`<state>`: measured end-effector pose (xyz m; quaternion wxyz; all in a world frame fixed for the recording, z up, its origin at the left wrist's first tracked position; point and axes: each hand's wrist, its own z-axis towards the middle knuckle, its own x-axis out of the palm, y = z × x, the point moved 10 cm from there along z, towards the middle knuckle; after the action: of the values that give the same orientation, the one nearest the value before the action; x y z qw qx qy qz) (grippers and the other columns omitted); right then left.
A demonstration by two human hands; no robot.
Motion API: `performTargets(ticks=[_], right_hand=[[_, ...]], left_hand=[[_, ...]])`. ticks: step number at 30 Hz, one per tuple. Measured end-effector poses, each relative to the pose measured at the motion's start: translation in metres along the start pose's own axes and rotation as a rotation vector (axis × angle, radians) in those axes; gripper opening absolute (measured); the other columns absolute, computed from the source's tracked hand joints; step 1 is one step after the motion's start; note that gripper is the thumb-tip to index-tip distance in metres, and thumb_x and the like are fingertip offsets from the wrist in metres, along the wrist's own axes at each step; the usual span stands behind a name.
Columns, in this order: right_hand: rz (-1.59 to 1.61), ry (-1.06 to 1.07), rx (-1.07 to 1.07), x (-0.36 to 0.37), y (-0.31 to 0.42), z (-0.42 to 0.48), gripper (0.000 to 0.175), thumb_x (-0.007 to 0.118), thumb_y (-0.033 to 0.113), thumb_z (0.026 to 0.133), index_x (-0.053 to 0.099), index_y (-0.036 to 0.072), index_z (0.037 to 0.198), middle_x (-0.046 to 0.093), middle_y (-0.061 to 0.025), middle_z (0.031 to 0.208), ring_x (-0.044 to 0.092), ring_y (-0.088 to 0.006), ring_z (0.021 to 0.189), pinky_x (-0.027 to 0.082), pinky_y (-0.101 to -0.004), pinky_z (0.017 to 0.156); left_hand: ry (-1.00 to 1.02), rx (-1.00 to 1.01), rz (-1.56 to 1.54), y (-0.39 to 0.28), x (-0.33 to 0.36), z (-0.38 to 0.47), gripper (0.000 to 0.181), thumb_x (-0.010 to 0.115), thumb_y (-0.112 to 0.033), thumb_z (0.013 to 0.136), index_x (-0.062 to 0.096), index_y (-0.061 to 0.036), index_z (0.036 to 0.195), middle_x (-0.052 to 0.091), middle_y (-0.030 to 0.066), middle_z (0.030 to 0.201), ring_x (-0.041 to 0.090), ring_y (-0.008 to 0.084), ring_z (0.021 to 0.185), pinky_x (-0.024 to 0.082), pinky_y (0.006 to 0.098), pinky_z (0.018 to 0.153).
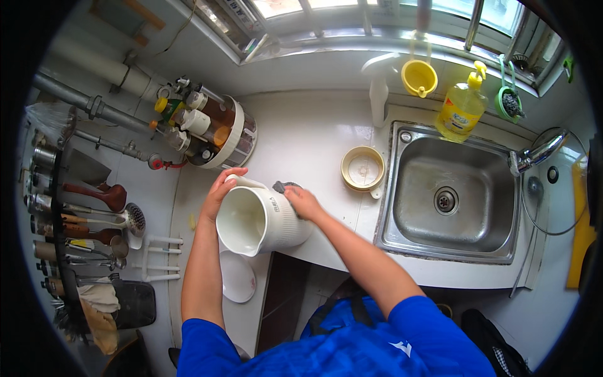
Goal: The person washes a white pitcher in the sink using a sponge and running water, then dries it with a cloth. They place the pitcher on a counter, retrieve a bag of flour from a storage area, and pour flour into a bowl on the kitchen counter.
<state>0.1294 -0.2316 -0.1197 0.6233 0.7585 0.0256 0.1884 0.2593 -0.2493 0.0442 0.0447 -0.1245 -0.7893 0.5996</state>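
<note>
A white ribbed pitcher (pixel 284 226) with a pouring lip is tilted above the counter, its open mouth toward the left and its inside bare. My left hand (pixel 220 191) grips it at the handle and rim. Pressed to the pitcher's outer side is a grey cloth (pixel 281 185), held in my right hand (pixel 303 202). Most of the cloth is hidden under my fingers. A round cream-coloured container (pixel 362 168) stands on the counter between the pitcher and the sink.
To the right lies a steel sink (pixel 452 202) with a chrome faucet (pixel 539 153). Behind it stands a yellow dish soap bottle (pixel 461 108). A round rack (pixel 235 136) holds several seasoning bottles. Utensils such as a skimmer (pixel 135 219) hang at left. A white plate (pixel 237 277) lies below the pitcher.
</note>
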Motion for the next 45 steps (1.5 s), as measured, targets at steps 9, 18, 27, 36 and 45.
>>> performTargets(ticks=[9,18,27,36,45], right_hand=[[0.149,-0.072,-0.446,0.04,0.145,-0.09,0.034,0.054,0.021,0.087,0.057,0.005,0.118,0.055,-0.0167,0.113,0.051,-0.0273,0.106,0.038,-0.0305,0.093],[-0.396,0.036,-0.271,0.037,-0.027,-0.18,0.042,0.045,-0.006,0.076,0.058,0.005,0.115,0.062,-0.0127,0.105,0.059,-0.026,0.098,0.046,-0.0316,0.086],[0.155,-0.126,-0.387,0.019,0.133,-0.136,0.047,0.046,0.016,0.09,0.039,0.002,0.134,0.044,-0.0135,0.131,0.039,-0.0227,0.123,0.028,-0.0328,0.103],[-0.432,-0.315,-0.596,0.033,0.137,-0.164,0.051,0.048,0.007,0.084,0.037,0.001,0.133,0.051,-0.0199,0.114,0.05,-0.0332,0.106,0.038,-0.0369,0.093],[-0.172,-0.192,-0.403,0.011,0.152,-0.135,0.037,0.049,0.011,0.085,0.054,0.004,0.121,0.058,-0.0124,0.101,0.051,-0.0264,0.096,0.038,-0.0335,0.091]], left_hand=[[-0.035,0.001,-0.19,0.026,-0.016,0.004,0.033,0.058,-0.027,0.084,0.05,-0.0046,0.106,0.055,0.0068,0.111,0.055,0.0136,0.091,0.046,0.0282,0.082],[-0.253,0.045,-0.114,0.034,-0.056,-0.01,0.023,0.055,-0.029,0.087,0.054,-0.0074,0.096,0.055,0.0006,0.084,0.053,0.0074,0.076,0.044,0.021,0.069],[-0.464,0.139,-0.181,0.07,-0.062,-0.072,0.035,0.051,-0.044,0.088,0.051,-0.0097,0.081,0.052,-0.0012,0.077,0.049,0.0076,0.07,0.042,0.0238,0.062],[-0.54,0.158,-0.191,0.068,-0.056,-0.078,0.038,0.051,-0.046,0.087,0.05,-0.0097,0.077,0.05,-0.0009,0.07,0.05,0.0088,0.065,0.044,0.0251,0.06],[-0.6,0.206,-0.147,0.082,-0.067,-0.097,0.035,0.052,-0.04,0.088,0.046,-0.0104,0.071,0.044,-0.004,0.067,0.039,0.0054,0.063,0.035,0.0223,0.058]])
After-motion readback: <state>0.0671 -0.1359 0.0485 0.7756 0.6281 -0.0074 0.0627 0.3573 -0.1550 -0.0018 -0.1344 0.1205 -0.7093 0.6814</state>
